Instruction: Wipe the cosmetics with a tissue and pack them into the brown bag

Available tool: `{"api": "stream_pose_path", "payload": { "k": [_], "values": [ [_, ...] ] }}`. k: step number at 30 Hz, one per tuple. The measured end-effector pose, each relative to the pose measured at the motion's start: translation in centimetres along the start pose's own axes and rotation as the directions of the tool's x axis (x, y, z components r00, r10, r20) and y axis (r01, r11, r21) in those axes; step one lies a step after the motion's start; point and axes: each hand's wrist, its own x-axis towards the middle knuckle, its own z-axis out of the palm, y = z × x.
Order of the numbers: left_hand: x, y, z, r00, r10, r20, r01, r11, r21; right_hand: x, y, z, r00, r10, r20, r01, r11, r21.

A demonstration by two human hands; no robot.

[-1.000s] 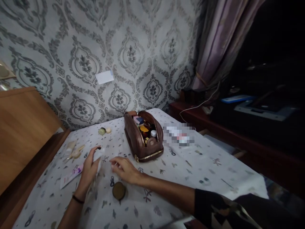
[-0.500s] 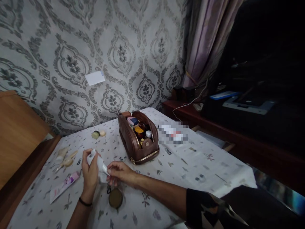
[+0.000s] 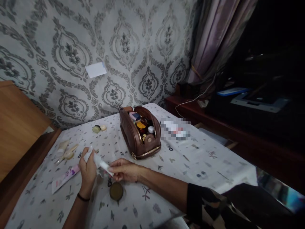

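Observation:
My left hand (image 3: 88,167) is closed around a crumpled white wipe or cloth (image 3: 95,158). The fingers of my right hand (image 3: 124,170) pinch the lower end of a slim white tube (image 3: 106,167), whose other end meets the white cloth. Just below my hands lies a round olive-brown lidded item (image 3: 116,191). To the left of my left hand, a pink and white tube (image 3: 65,179) rests on the patterned sheet. An unzipped brown leather bag (image 3: 140,135) full of jars and cosmetics stands beyond my right hand.
A beige tube (image 3: 62,148) and a brush-like item (image 3: 69,154) lie at the left. Two small round items (image 3: 96,128) sit near the wall. Right of the bag is a blurred-out white packet (image 3: 176,129). Wooden furniture edges the left side.
The white tube shows more between my hands, and my right hand has shifted slightly right. The camera view has tilted a little.

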Motion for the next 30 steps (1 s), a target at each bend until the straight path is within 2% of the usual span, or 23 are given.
{"api": "stream_pose_path", "payload": {
  "k": [3,7,10,13,15,18,21,24,27,30],
  "values": [
    [0.1,-0.3,0.2,0.999,0.043,-0.02,-0.043,0.999,0.024,-0.3,-0.2,0.3,1.0,0.021,0.008,-0.021,1.0,0.01],
    [0.6,-1.2,0.0,0.993,0.12,-0.003,-0.119,0.988,0.1,-0.4,-0.3,0.3,0.994,-0.06,-0.091,0.058,0.998,-0.028],
    [0.9,-1.9,-0.5,0.983,0.152,0.106,-0.168,0.971,0.172,-0.2,-0.1,0.1,0.982,-0.117,-0.148,0.106,0.991,-0.083],
    [1.2,-2.1,-1.3,0.955,0.158,0.253,-0.224,0.94,0.257,0.1,0.1,-0.1,0.956,-0.185,-0.226,0.16,0.979,-0.123],
    [1.3,-2.0,-1.8,0.929,0.138,0.344,-0.258,0.907,0.333,0.3,0.2,-0.3,0.933,-0.234,-0.272,0.193,0.966,-0.17],
    [1.5,-1.6,-2.3,0.888,0.067,0.455,-0.298,0.839,0.456,0.4,0.3,-0.6,0.892,-0.335,-0.304,0.233,0.916,-0.327],
    [1.5,-1.5,-2.5,0.821,-0.046,0.569,-0.339,0.762,0.552,0.2,0.4,-0.8,0.836,-0.453,-0.309,0.247,0.815,-0.524],
    [1.4,-1.8,-2.5,0.768,-0.144,0.624,-0.354,0.717,0.601,-0.1,0.5,-0.9,0.783,-0.555,-0.282,0.231,0.679,-0.697],
    [1.6,-2.0,-2.6,0.731,-0.158,0.664,-0.314,0.787,0.532,-0.3,0.5,-0.7,0.764,-0.606,-0.222,0.242,0.588,-0.772],
    [2.2,-1.6,-3.0,0.66,-0.161,0.734,-0.169,0.92,0.353,-0.3,0.2,-0.6,0.787,-0.581,-0.208,0.273,0.629,-0.727]
  ]
}}
